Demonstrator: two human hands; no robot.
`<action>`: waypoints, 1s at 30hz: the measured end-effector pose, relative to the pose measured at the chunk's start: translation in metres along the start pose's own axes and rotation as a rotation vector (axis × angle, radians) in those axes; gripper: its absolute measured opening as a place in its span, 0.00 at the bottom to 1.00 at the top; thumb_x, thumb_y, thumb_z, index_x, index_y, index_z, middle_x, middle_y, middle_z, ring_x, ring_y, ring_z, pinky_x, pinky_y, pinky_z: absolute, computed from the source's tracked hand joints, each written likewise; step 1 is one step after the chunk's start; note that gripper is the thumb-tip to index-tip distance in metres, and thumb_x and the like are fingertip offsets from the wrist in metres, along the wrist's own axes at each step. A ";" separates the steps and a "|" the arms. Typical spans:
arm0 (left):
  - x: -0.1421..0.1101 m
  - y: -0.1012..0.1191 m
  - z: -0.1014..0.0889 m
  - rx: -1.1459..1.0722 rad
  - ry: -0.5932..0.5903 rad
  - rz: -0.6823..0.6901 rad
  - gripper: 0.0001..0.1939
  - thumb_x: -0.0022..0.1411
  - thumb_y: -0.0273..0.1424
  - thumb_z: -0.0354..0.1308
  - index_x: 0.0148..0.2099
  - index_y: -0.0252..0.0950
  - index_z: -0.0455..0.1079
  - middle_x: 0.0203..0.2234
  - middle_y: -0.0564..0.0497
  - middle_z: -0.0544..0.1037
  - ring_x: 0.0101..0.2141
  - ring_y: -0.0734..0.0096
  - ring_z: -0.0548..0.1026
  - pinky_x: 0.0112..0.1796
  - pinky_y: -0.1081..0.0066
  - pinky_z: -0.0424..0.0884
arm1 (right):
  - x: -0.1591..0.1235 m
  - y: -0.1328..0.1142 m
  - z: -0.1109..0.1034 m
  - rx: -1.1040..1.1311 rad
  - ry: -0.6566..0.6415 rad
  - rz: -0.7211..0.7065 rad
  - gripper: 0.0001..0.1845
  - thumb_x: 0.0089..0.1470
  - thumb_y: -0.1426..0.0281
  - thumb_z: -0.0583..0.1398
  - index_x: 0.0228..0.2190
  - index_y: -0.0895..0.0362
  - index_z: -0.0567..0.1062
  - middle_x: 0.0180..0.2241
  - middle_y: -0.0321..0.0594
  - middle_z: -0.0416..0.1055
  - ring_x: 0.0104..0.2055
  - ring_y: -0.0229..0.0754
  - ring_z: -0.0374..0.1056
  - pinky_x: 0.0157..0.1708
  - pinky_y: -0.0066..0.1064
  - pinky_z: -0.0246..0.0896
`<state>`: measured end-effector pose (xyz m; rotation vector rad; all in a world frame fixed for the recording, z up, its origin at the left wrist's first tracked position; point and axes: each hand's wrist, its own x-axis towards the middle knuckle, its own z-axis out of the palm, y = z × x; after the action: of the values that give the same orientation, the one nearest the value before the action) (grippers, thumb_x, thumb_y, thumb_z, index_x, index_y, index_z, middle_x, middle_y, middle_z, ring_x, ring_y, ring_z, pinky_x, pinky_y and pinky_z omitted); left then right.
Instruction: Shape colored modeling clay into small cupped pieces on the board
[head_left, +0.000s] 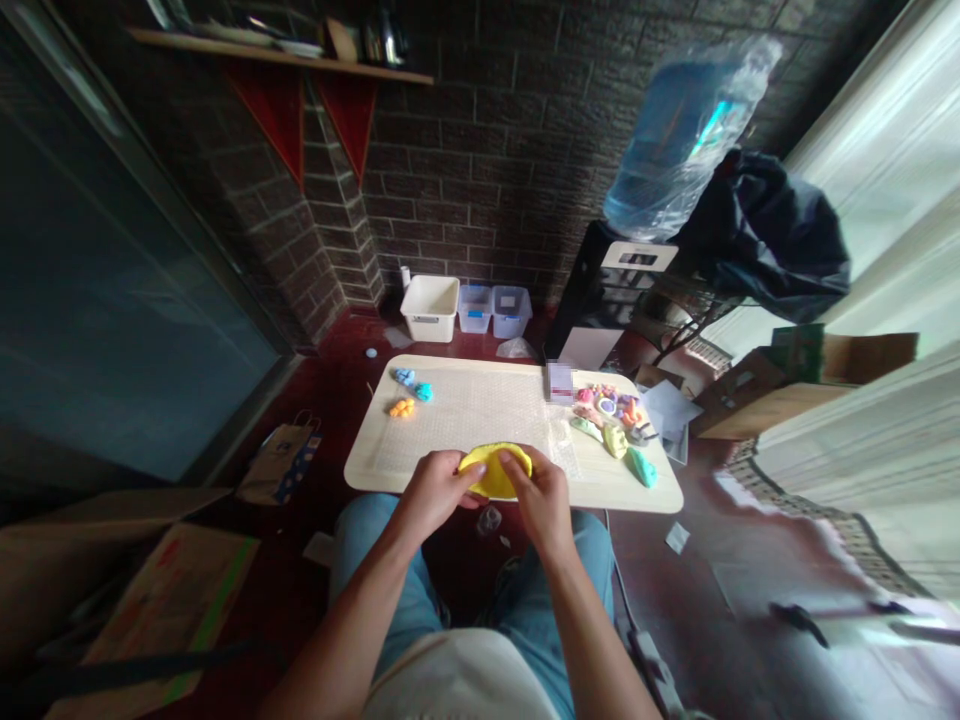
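Both my hands hold a flattened disc of yellow clay (pixel 496 472) over the near edge of a low wooden table (pixel 420 470). My left hand (pixel 433 492) pinches its left rim with fingers curled. On the right rim, my right hand (pixel 541 500) grips with the thumb on top. A clear textured mat (pixel 469 410) covers the middle of the table, just beyond the clay.
Small blue and orange clay lumps (pixel 410 392) lie at the table's far left. Several colourful clay pieces (pixel 611 415) and papers crowd its right side. Plastic bins (pixel 465 307) stand by the brick wall, a water dispenser (pixel 637 250) to the right, cardboard (pixel 172 600) on the floor left.
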<state>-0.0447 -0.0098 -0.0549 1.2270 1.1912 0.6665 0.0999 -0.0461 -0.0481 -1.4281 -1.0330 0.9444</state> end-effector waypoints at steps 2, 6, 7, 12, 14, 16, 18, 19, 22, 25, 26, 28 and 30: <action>-0.001 0.001 0.000 0.039 -0.009 -0.010 0.12 0.57 0.36 0.59 0.32 0.30 0.71 0.24 0.44 0.80 0.25 0.61 0.82 0.25 0.69 0.78 | 0.001 0.002 -0.002 -0.096 0.007 -0.017 0.19 0.53 0.58 0.60 0.35 0.62 0.80 0.27 0.41 0.76 0.28 0.41 0.69 0.28 0.28 0.62; -0.005 0.005 0.000 0.114 -0.016 -0.017 0.11 0.59 0.35 0.56 0.31 0.32 0.71 0.20 0.46 0.80 0.23 0.62 0.81 0.22 0.71 0.76 | 0.003 0.003 -0.004 -0.144 -0.006 -0.015 0.21 0.54 0.57 0.59 0.33 0.63 0.80 0.23 0.40 0.75 0.24 0.39 0.66 0.23 0.27 0.58; -0.006 0.006 0.000 0.134 -0.015 -0.016 0.11 0.59 0.35 0.55 0.30 0.32 0.71 0.19 0.47 0.79 0.22 0.63 0.81 0.21 0.72 0.75 | 0.004 0.003 -0.004 -0.140 -0.020 -0.015 0.20 0.53 0.57 0.60 0.34 0.63 0.80 0.24 0.41 0.75 0.25 0.39 0.66 0.24 0.27 0.59; -0.008 0.014 -0.008 0.242 0.024 0.025 0.10 0.55 0.33 0.58 0.24 0.34 0.70 0.12 0.53 0.74 0.16 0.71 0.74 0.16 0.78 0.65 | 0.006 -0.002 -0.006 -0.065 -0.037 0.003 0.20 0.48 0.56 0.65 0.33 0.61 0.82 0.29 0.44 0.79 0.29 0.42 0.70 0.27 0.28 0.63; -0.006 0.016 -0.009 0.233 0.077 0.086 0.11 0.55 0.36 0.60 0.28 0.34 0.73 0.16 0.52 0.76 0.21 0.70 0.76 0.20 0.77 0.67 | 0.007 -0.002 -0.004 -0.047 -0.009 0.024 0.21 0.49 0.54 0.64 0.31 0.62 0.82 0.25 0.44 0.78 0.26 0.42 0.69 0.24 0.29 0.61; -0.003 0.018 -0.009 0.161 0.132 0.154 0.15 0.55 0.41 0.62 0.34 0.34 0.75 0.25 0.49 0.81 0.29 0.65 0.80 0.27 0.75 0.71 | 0.007 -0.001 -0.003 -0.039 0.022 0.036 0.24 0.50 0.53 0.62 0.32 0.63 0.81 0.25 0.44 0.77 0.25 0.42 0.69 0.24 0.29 0.61; -0.001 0.018 -0.009 0.048 0.147 0.177 0.20 0.55 0.47 0.61 0.38 0.33 0.76 0.31 0.47 0.82 0.34 0.61 0.80 0.32 0.72 0.74 | 0.008 0.001 -0.002 -0.019 0.039 0.041 0.24 0.50 0.53 0.62 0.33 0.63 0.81 0.27 0.45 0.78 0.27 0.44 0.70 0.26 0.30 0.63; 0.000 0.018 -0.008 -0.008 0.141 0.163 0.22 0.56 0.49 0.60 0.38 0.33 0.76 0.32 0.46 0.82 0.35 0.61 0.80 0.33 0.71 0.75 | 0.008 0.002 -0.002 -0.001 0.041 0.042 0.24 0.50 0.53 0.62 0.34 0.63 0.81 0.28 0.46 0.78 0.29 0.44 0.70 0.27 0.31 0.64; 0.001 0.017 -0.008 -0.152 0.101 0.094 0.26 0.58 0.52 0.56 0.40 0.32 0.76 0.33 0.45 0.82 0.33 0.62 0.80 0.34 0.67 0.77 | 0.008 0.002 -0.002 0.070 0.031 0.049 0.23 0.50 0.54 0.63 0.35 0.62 0.80 0.31 0.47 0.79 0.33 0.46 0.72 0.32 0.33 0.67; 0.001 0.014 -0.008 -0.207 0.000 0.096 0.22 0.54 0.44 0.64 0.44 0.31 0.75 0.36 0.45 0.82 0.35 0.62 0.80 0.38 0.66 0.77 | 0.009 0.001 -0.002 0.083 -0.013 0.073 0.24 0.48 0.55 0.64 0.38 0.63 0.79 0.33 0.47 0.79 0.33 0.46 0.72 0.33 0.33 0.67; 0.002 0.012 -0.007 -0.206 -0.028 0.118 0.21 0.53 0.40 0.65 0.45 0.31 0.75 0.37 0.45 0.82 0.37 0.62 0.80 0.40 0.66 0.76 | 0.009 0.000 -0.002 0.055 -0.039 0.073 0.24 0.48 0.56 0.65 0.39 0.63 0.79 0.32 0.46 0.79 0.32 0.45 0.72 0.32 0.33 0.67; 0.005 0.008 -0.007 -0.182 -0.030 0.164 0.20 0.52 0.34 0.65 0.47 0.31 0.75 0.38 0.44 0.83 0.39 0.60 0.80 0.42 0.65 0.75 | 0.008 0.001 -0.002 -0.042 -0.080 0.060 0.22 0.49 0.57 0.64 0.38 0.62 0.79 0.29 0.44 0.77 0.29 0.43 0.70 0.29 0.31 0.65; 0.007 0.004 -0.006 -0.140 0.006 0.183 0.19 0.53 0.31 0.63 0.47 0.31 0.75 0.39 0.44 0.83 0.40 0.59 0.81 0.43 0.65 0.75 | 0.007 0.004 -0.001 -0.134 -0.088 0.043 0.18 0.50 0.59 0.62 0.34 0.62 0.80 0.25 0.41 0.74 0.26 0.41 0.67 0.25 0.28 0.61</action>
<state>-0.0474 0.0000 -0.0527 1.2248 1.0263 0.8753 0.1035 -0.0397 -0.0520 -1.5356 -1.1527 0.9913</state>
